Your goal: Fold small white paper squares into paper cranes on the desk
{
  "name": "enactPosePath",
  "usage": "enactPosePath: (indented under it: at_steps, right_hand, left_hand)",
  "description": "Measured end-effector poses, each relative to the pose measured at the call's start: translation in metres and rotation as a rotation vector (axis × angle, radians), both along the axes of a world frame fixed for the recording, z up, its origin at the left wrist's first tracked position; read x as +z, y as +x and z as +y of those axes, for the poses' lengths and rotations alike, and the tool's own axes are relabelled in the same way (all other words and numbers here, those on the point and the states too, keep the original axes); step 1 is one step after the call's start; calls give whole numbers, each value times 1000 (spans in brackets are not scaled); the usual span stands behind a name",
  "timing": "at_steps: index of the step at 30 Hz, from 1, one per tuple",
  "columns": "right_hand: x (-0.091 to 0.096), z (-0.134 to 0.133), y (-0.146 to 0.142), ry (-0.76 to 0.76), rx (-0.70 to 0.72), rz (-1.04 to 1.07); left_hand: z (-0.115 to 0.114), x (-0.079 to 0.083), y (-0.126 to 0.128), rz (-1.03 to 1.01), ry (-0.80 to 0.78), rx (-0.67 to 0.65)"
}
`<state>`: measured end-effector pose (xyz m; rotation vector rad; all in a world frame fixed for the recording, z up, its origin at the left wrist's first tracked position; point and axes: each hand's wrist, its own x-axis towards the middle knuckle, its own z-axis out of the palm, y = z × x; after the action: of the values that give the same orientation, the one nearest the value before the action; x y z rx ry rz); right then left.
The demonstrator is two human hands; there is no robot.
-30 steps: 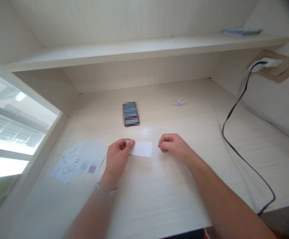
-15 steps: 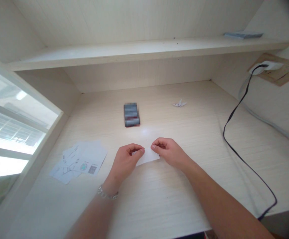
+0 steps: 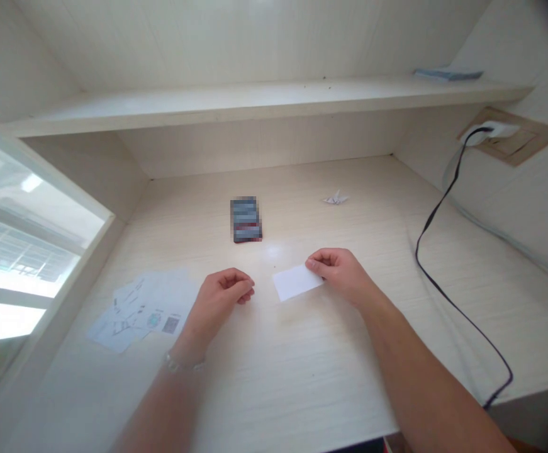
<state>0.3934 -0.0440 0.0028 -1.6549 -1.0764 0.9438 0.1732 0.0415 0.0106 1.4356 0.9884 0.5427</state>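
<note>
Head camera looks down on a pale wood-grain desk (image 3: 302, 390). The right hand (image 3: 342, 275) is curled and pinches the right end of a blank white paper slip (image 3: 297, 282), which appears flat and unfolded near the desk's middle. The left hand (image 3: 221, 296), loosely curled and holding nothing visible, rests just left of the slip. Farther away lie a pixelated card pack (image 3: 246, 219) and a small origami crane (image 3: 335, 199); printed paper sheets (image 3: 144, 311) lie to the near left.

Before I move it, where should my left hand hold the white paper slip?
Probably the free short end of the white paper slip, approached from the left by your left hand. Your right hand covers the other end; the slip looks thin and flat, so pinch its edge.
</note>
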Motion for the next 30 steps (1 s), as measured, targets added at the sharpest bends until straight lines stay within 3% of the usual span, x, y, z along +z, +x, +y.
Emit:
enactPosePath:
  at_steps: [2,5,9,14,20,25,30]
  right_hand:
    - [1,0,-6,-21,46,-11]
    - [0,1,-19,-57,117,30]
    - [-6,4,-25,-36,54,195]
    - [-7,6,-25,10,-54,312]
    - [-7,6,-35,15,78,262]
    - [-6,5,-35,49,-22,345]
    - [-1,4,-38,12,-32,396]
  left_hand:
    - [-4,0,5,-41,-12,29]
    - [-13,-1,14,-42,-19,-90]
    - [-19,-4,16,16,8,-119]
    - [-14,-11,12,24,-15,-50]
    - [-14,-8,13,8,-14,-75]
    - [-7,-4,6,34,-9,-66]
    - [5,-6,-4,7,19,-37]
